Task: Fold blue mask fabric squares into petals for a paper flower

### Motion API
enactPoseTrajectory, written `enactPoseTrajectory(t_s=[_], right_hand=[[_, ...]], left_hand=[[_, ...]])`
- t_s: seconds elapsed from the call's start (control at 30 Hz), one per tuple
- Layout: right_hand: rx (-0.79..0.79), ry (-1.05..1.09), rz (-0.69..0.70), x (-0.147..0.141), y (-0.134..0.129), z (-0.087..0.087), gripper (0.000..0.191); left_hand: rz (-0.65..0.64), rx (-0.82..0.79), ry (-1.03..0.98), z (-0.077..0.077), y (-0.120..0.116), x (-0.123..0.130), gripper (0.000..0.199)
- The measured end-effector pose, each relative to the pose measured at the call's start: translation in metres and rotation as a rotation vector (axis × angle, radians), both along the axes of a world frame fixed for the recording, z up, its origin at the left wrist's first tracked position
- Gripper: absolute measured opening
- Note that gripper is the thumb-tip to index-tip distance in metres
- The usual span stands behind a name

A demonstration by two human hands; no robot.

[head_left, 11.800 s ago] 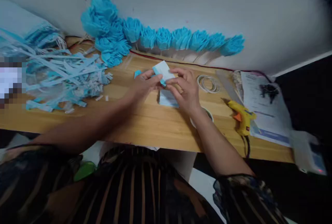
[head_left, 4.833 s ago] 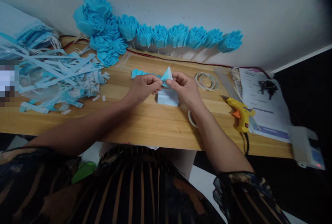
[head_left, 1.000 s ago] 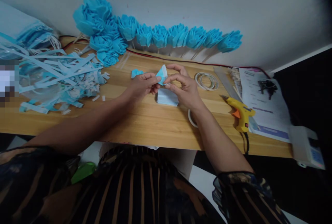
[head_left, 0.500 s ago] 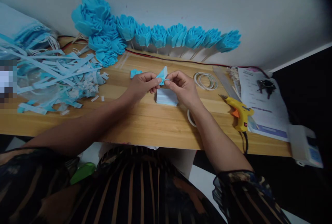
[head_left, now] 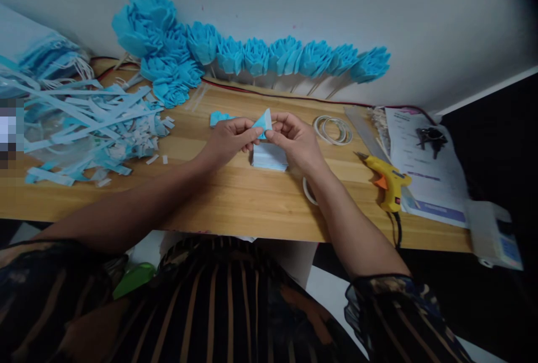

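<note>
Between my two hands is a small folded blue piece, its pale tip pointing up. My left hand pinches its left side between thumb and fingers. On the other side, my right hand grips its lower right edge with thumb and fingertips. Just below the hands lies a stack of pale blue pieces on the wooden table. Some bright blue pieces rest behind my left hand.
Blue flowers on sticks line the wall. Cut strips are heaped at the left. Tape rolls, a yellow glue gun, a printed sheet and keys lie at the right.
The folded blue piece has turned slightly between my fingers, and its lower right part looks flatter. Both hands remain in nearly the same place.
</note>
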State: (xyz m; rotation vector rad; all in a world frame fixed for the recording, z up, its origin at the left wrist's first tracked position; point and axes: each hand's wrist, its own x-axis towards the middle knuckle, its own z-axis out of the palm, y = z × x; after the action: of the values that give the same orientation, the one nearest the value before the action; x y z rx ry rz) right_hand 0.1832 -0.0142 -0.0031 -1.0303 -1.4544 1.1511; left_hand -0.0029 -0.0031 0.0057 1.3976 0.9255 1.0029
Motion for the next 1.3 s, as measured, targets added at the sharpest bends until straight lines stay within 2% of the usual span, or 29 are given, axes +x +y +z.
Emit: enactPoseTrajectory(t_s=[0.13,0.33,0.53,0.67,0.83,0.97,1.13,1.3], right_hand=[[0.013,-0.021,0.029,-0.001,0.0,0.001,0.055],[0.019,-0.004,0.017,0.001,-0.002,0.005,0.044],[0.011,-0.028,0.035,0.001,-0.006,0.014,0.046],[0.041,-0.06,-0.018,-0.001,-0.005,0.011,0.043],[0.178,-0.173,-0.078,-0.001,-0.006,0.01,0.024],[0.368,-0.361,-0.133,0.0,-0.011,0.015,0.01],[0.614,-0.523,-0.123,0.005,-0.01,0.016,0.014],[0.664,-0.588,-0.097,0.008,-0.007,0.012,0.023]], left_hand=[[-0.024,0.043,0.021,-0.003,0.002,-0.001,0.02],[-0.057,0.014,0.051,-0.002,0.003,-0.002,0.023],[-0.089,0.025,0.111,0.001,0.0,0.0,0.026],[-0.143,0.048,0.159,0.003,-0.001,-0.001,0.024],[-0.15,0.052,0.147,0.001,0.0,0.0,0.024],[-0.138,-0.003,0.122,0.001,0.0,0.001,0.024],[-0.109,-0.062,0.081,0.006,-0.002,0.001,0.025],[-0.1,-0.086,0.016,0.007,-0.003,0.0,0.025]])
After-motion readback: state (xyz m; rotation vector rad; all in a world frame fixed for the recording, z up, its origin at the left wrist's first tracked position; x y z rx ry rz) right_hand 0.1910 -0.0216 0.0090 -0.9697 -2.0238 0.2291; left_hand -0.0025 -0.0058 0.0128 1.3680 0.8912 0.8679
